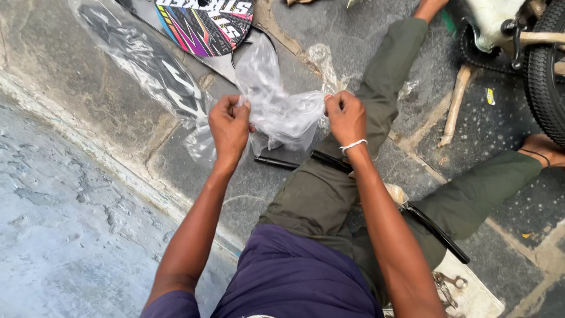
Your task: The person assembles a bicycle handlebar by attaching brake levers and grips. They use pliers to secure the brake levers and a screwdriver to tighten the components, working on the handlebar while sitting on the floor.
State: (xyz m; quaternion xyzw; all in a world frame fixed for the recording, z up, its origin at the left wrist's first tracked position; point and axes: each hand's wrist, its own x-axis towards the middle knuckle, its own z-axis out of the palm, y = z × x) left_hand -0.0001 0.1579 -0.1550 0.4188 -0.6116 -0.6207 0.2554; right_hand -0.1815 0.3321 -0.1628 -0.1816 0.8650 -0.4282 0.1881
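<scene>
Clear plastic bag [282, 115] stretched between left hand [229, 123] and right hand [346, 116]

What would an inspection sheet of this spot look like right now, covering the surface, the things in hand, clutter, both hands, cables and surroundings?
Surface: grey stone paving with sandy joints; paler rough slab at left.
Job's things: crumpled clear plastic wrap, stretched between both hands above the lap.
Clutter: second clear wrap on the ground; colourful printed panel; curved black strip across the legs; wooden stick; metal keys on a pale cloth.
Grippers: left hand and right hand each pinch the wrap; white band on right wrist.
Cables: nothing seen.
Surroundings: bicycle tyre and chain at upper right.
</scene>
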